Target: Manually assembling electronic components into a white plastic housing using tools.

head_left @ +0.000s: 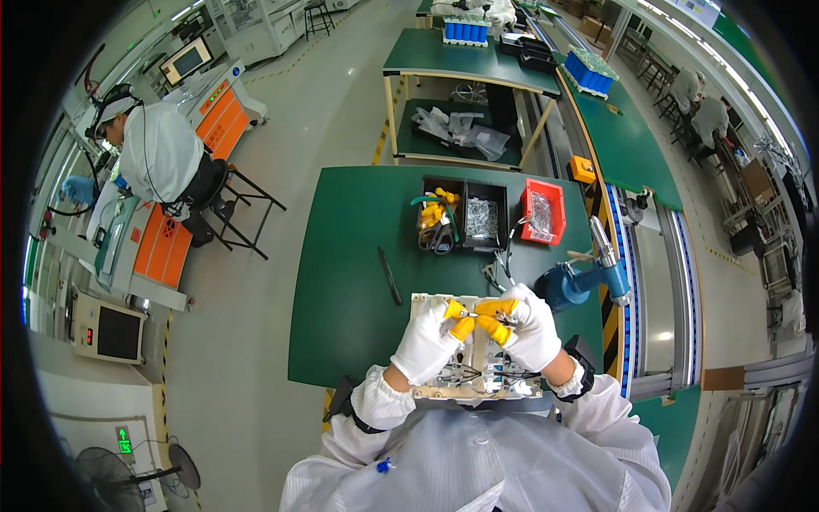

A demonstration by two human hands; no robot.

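Observation:
My left hand (426,344) and my right hand (531,328) wear white gloves with yellow finger covers. Both are pinched closed, fingertip to fingertip, above a pale frame (431,393) that carries dark wires and metal tabs. A small, thin piece shows between the fingertips, too small to name. Parts of the frame are hidden under my hands. Just right of my right hand, a blue rivet gun (567,286) stands on the green table (337,256), its silver nose pointing up.
Beyond the frame are a black bin (483,246) of small metal pins, another with yellow finger covers and scissors (438,238), and a red bin (559,224). A black pen (390,275) lies left. A conveyor (627,290) runs along the right. Another person (158,154) sits far left.

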